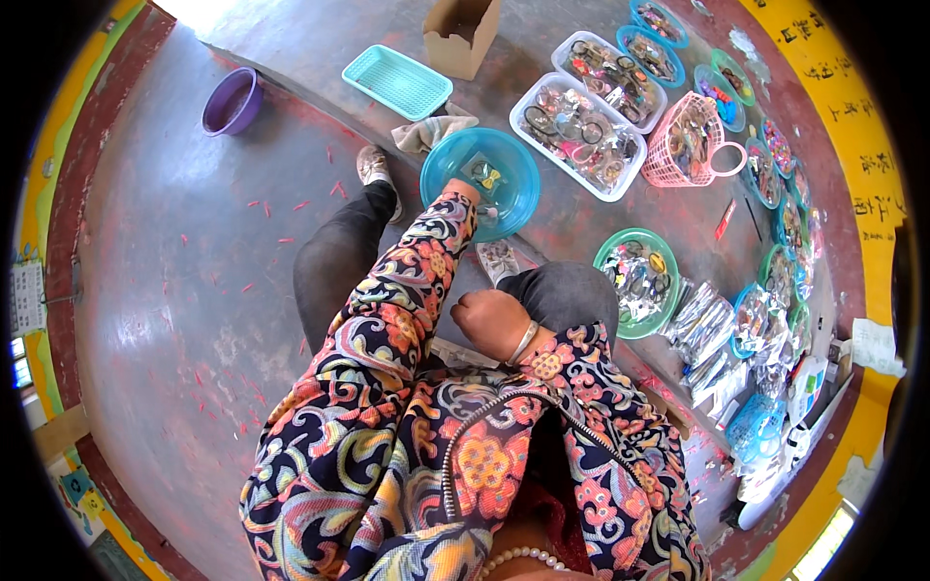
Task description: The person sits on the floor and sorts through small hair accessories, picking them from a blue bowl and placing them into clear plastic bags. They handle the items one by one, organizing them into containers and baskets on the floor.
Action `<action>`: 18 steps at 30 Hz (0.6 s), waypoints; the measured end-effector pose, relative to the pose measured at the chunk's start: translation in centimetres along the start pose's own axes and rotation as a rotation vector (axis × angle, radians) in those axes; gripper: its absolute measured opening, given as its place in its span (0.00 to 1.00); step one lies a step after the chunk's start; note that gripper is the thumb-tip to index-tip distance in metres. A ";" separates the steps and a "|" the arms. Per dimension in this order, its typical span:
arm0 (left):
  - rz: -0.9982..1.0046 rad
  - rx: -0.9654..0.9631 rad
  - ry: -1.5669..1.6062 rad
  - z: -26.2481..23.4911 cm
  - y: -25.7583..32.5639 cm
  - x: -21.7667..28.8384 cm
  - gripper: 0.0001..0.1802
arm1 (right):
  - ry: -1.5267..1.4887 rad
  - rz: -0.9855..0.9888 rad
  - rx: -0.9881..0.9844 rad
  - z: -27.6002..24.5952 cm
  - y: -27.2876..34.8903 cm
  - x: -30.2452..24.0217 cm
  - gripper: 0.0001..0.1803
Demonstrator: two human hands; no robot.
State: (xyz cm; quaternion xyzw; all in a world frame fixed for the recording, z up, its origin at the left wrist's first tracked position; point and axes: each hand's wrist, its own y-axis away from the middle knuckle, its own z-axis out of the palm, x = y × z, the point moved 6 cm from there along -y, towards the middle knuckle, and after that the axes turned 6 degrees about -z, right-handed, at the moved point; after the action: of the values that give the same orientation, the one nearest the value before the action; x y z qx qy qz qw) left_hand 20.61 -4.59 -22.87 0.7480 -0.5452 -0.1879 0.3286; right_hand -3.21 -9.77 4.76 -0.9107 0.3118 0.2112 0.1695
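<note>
My left arm reaches out over a round blue basin (441, 208). Only a small part of my left hand (464, 190) shows past the patterned sleeve, at the basin's inside, and its fingers are hidden. Beside it in the basin lies a small clear packet (487, 176) with a yellow bow-shaped piece; another small packet (487, 212) lies lower down. My right hand (492, 324) is closed in a fist in front of my right knee, a silver bangle (524, 341) on its wrist. Whatever the fist may hold is hidden.
A turquoise basket (397, 82), cardboard box (460, 44) and cloth (433, 133) lie beyond the basin. White trays (578, 136) of hair ties, a pink basket (683, 145), a green basin (636, 281) and packet piles (702, 334) stand right. A purple basin (232, 102) sits far left.
</note>
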 end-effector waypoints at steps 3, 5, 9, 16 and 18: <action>0.430 -0.051 -0.246 1.0 2.5 2.9 0.20 | 0.003 0.081 -0.049 1.1 0.9 1.4 0.03; 0.256 -0.059 -0.112 0.3 4.9 3.9 0.18 | -0.001 0.120 -0.045 0.8 1.3 1.2 0.03; 0.114 -0.007 0.068 -0.4 4.9 2.9 0.16 | 0.002 0.083 -0.055 0.2 0.6 0.5 0.04; -0.025 0.082 0.305 -0.2 5.4 2.1 0.19 | 0.025 0.076 -0.069 0.8 0.7 0.7 0.04; 0.260 0.098 -0.162 -0.5 7.8 4.7 0.14 | 0.025 0.114 -0.076 0.8 1.1 0.7 0.04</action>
State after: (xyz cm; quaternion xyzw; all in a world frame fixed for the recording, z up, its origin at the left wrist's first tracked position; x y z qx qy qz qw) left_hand 17.12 -10.29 -16.70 0.6685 -0.6708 -0.1766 0.2682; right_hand -3.64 -10.55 3.56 -0.8998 0.3572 0.2208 0.1187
